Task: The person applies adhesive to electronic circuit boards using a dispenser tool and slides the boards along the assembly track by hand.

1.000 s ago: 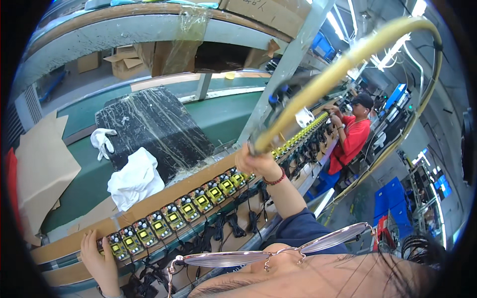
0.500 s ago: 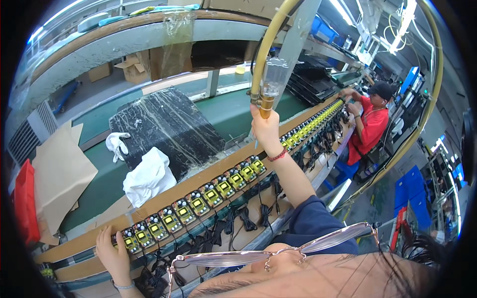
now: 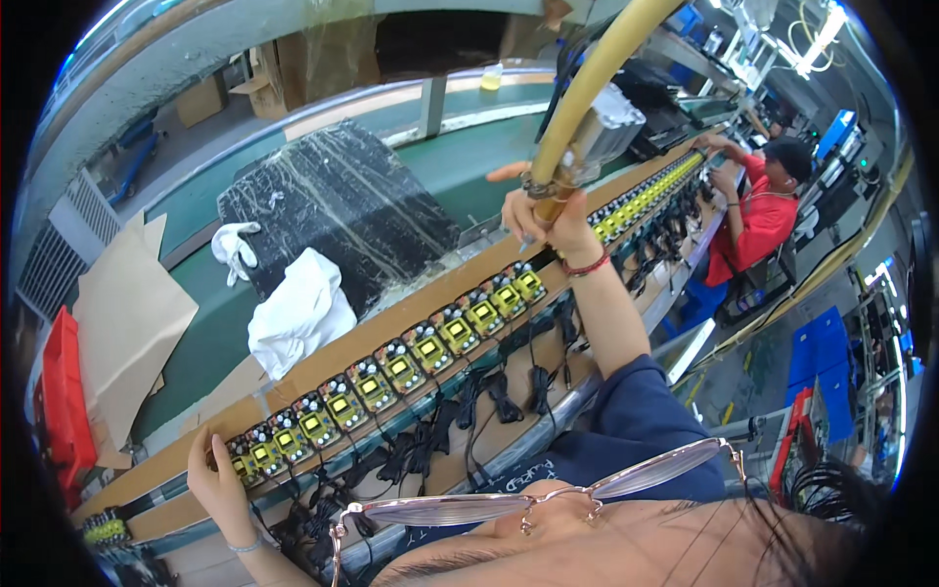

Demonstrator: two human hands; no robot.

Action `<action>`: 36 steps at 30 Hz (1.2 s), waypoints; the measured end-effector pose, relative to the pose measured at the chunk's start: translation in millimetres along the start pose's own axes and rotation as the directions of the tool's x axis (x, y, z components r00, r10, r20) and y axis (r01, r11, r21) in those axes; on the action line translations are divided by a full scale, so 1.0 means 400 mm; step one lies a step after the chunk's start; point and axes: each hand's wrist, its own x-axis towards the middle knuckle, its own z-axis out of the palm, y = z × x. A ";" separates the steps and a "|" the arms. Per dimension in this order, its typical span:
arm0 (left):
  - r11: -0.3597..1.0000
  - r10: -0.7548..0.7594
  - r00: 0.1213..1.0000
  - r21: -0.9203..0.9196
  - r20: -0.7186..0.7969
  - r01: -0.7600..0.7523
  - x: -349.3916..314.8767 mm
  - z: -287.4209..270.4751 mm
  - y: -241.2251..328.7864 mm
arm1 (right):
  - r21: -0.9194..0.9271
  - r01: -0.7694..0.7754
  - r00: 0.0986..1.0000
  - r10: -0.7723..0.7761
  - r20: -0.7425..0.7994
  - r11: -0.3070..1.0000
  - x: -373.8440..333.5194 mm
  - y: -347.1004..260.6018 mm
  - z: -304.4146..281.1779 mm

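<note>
My right hand (image 3: 556, 223) is closed around a brass-coloured dispensing nozzle (image 3: 554, 203) fed by a thick yellow hose (image 3: 602, 83). A clear cup-like part (image 3: 608, 122) sits beside the hose. The nozzle's tip points down over the rail, near the right end of the closer row of small circuit boards (image 3: 399, 366). These boards carry yellow transformers, and black cables hang from their near side. At that row's left end rests my left hand (image 3: 217, 489), fingers stretched and apart, against or beside the last board. Whether it presses on the board I cannot tell.
Another row of boards (image 3: 650, 196) runs farther right toward a person in red (image 3: 763, 220). Behind the rail (image 3: 323, 372) lie a black stained slab (image 3: 337, 210), a white cloth (image 3: 301, 313) and a white glove (image 3: 235, 249). Brown cardboard (image 3: 132, 328) and a red bin (image 3: 67, 391) stand left.
My right hand has lowered the nozzle and tilted it, bringing it to the right in the picture. The left hand stays at the row's end, its fingers slightly shifted. The view has moved a little.
</note>
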 end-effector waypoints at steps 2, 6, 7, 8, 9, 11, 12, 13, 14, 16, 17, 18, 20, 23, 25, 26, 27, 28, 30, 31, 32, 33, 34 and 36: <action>0.995 -0.057 0.998 -0.081 0.037 0.060 0.011 -0.021 -0.019 | 0.032 0.021 1.000 -0.020 -0.015 0.999 0.004 0.005 0.006; 0.947 -0.048 0.985 -0.305 0.167 0.098 0.027 -0.059 -0.057 | 0.102 -0.152 0.988 0.151 0.015 0.983 0.001 -0.011 0.008; 0.923 -0.014 0.978 -0.375 0.208 0.093 0.033 -0.063 -0.065 | 0.107 -0.153 0.988 0.153 0.006 0.982 -0.001 -0.015 0.019; 0.854 -0.061 0.959 -0.483 0.276 0.193 0.034 -0.061 -0.038 | 0.055 -0.163 0.980 0.168 -0.103 0.985 0.000 -0.019 0.028; 0.857 -0.057 0.958 -0.478 0.280 0.191 0.042 -0.059 -0.042 | 0.004 -0.180 0.961 0.177 -0.211 0.984 0.000 -0.017 0.031; 0.789 0.037 0.946 -0.591 0.322 0.170 0.043 -0.060 -0.073 | 0.027 -0.159 0.950 0.160 -0.269 0.987 -0.007 -0.001 0.026; 0.780 0.004 0.953 -0.597 0.303 0.187 0.042 -0.058 -0.095 | 0.021 -0.185 0.932 0.183 -0.313 0.982 -0.009 0.003 0.030; 0.784 0.009 0.951 -0.592 0.311 0.186 0.046 -0.058 -0.120 | 0.016 -0.212 0.912 0.204 -0.356 0.977 -0.010 0.006 0.036; 0.792 -0.051 0.933 -0.555 0.355 0.255 0.050 -0.064 -0.153 | -0.045 -0.205 0.900 0.171 -0.401 0.978 -0.008 0.007 0.052; 0.784 -0.145 0.911 -0.517 0.386 0.344 0.055 -0.063 -0.180 | -0.055 -0.206 0.883 0.161 -0.441 0.977 -0.006 0.006 0.065; 0.779 -0.197 0.897 -0.492 0.396 0.389 0.054 -0.065 -0.189 | -0.075 -0.207 0.870 0.149 -0.470 0.975 -0.002 -0.003 0.064; 0.804 -0.100 0.926 -0.519 0.365 0.291 0.047 -0.059 -0.109 | -0.083 -0.198 0.869 0.136 -0.475 0.977 -0.003 -0.002 0.062; 0.819 -0.001 0.943 -0.541 0.333 0.192 0.039 -0.050 -0.037 | -0.082 -0.204 0.868 0.141 -0.476 0.976 -0.001 -0.009 0.063; 0.854 -0.055 0.960 -0.486 0.276 0.188 0.037 -0.051 -0.025 | -0.057 -0.211 0.859 0.158 -0.487 0.976 -0.003 0.003 0.053; 0.800 -0.088 0.949 -0.546 0.304 0.249 0.042 -0.053 -0.053 | -0.033 -0.215 0.849 0.171 -0.500 0.976 0.000 0.004 0.048; 0.801 -0.089 0.948 -0.543 0.305 0.250 0.041 -0.055 -0.050 | -0.046 -0.213 0.843 0.160 -0.514 0.976 0.003 0.003 0.050; 0.822 -0.085 0.949 -0.517 0.302 0.238 0.039 -0.054 -0.044 | -0.059 -0.211 0.837 0.149 -0.526 0.976 0.005 0.001 0.052; 0.833 -0.084 0.950 -0.502 0.302 0.233 0.039 -0.053 -0.039 | -0.055 -0.212 0.836 0.152 -0.527 0.976 0.006 0.000 0.054; 0.833 -0.090 0.947 -0.498 0.308 0.241 0.040 -0.052 -0.025 | -0.058 -0.207 0.837 0.146 -0.527 0.977 0.007 -0.008 0.054; 0.830 -0.098 0.946 -0.499 0.310 0.249 0.039 -0.053 -0.023 | -0.056 -0.208 0.837 0.148 -0.527 0.977 0.007 -0.011 0.053; 0.823 -0.100 0.944 -0.507 0.314 0.255 0.042 -0.052 -0.020 | -0.066 -0.208 0.841 0.144 -0.521 0.976 0.007 -0.013 0.052; 0.831 -0.086 0.946 -0.502 0.311 0.240 0.043 -0.051 -0.023 | -0.075 -0.208 0.846 0.140 -0.514 0.975 0.007 -0.014 0.052; 0.837 -0.072 0.948 -0.498 0.309 0.225 0.043 -0.052 -0.024 | -0.073 -0.208 0.847 0.142 -0.512 0.975 0.007 -0.014 0.050; 0.850 -0.076 0.949 -0.478 0.307 0.223 0.048 -0.050 -0.004 | -0.107 -0.206 0.848 0.123 -0.516 0.973 0.008 -0.016 0.044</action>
